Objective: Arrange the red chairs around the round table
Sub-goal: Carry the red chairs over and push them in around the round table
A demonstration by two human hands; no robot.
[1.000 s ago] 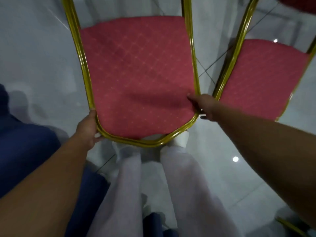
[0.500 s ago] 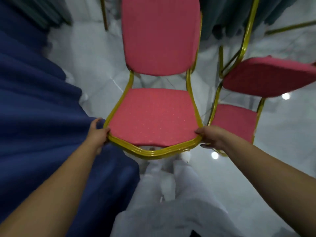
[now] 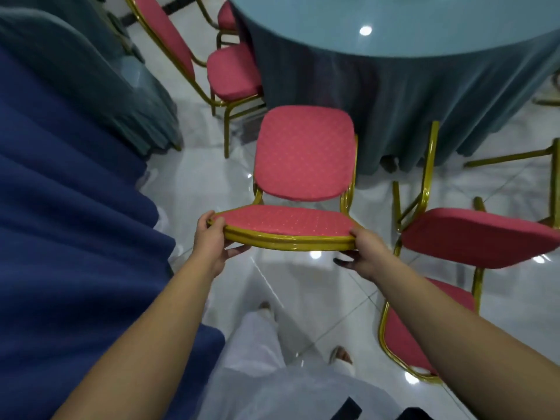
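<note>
While I hold up the red chair (image 3: pixel 303 153), the open room is the shiny white floor (image 3: pixel 212 177) in front of it, up to the hanging cloth of the round table (image 3: pixel 394 95). A big blue cloth (image 3: pixel 60 207) is close on my left. More red chairs (image 3: pixel 478 237) are close on my right, so the gap is narrow. Another red chair (image 3: pixel 233 71) stands by the table's left edge.

A moment ago I saw no table top; now it shows. The seat looks thin now, with its edge toward me. My hands have stayed at the same two corners.

My left grip (image 3: pixel 213 241) is clamped on the seat's front left corner, thumb on top, fingers under. My right grip (image 3: pixel 365 256) is clamped on the front right corner. The seat lies between them, and the chair's back is on the table side.
</note>
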